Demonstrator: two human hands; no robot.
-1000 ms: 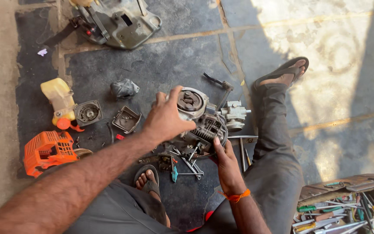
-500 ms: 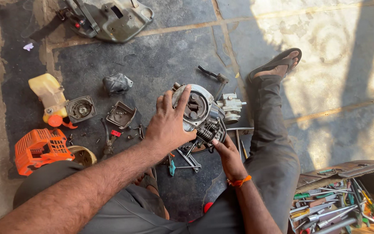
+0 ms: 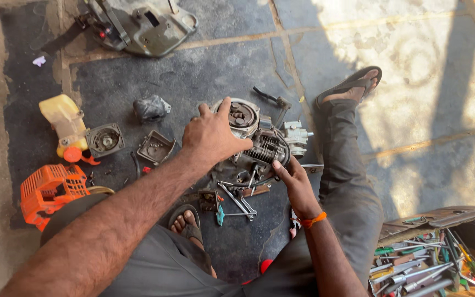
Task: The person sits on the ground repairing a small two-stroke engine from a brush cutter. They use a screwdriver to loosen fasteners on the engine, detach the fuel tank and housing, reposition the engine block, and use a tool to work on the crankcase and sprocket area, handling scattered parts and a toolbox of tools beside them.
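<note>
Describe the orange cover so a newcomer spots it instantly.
Start at the dark mat on the paved floor and go to its lower-left corner, beside the person's left knee. The orange cover lies there, below the yellow tank. It alone is bright orange with slotted ribs; its neighbours are grey metal.

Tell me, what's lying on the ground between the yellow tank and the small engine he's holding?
In the head view, between the yellow tank and the engine lie a round black cover, a dark open tray-like part and, farther back, a crumpled grey lump.
</note>
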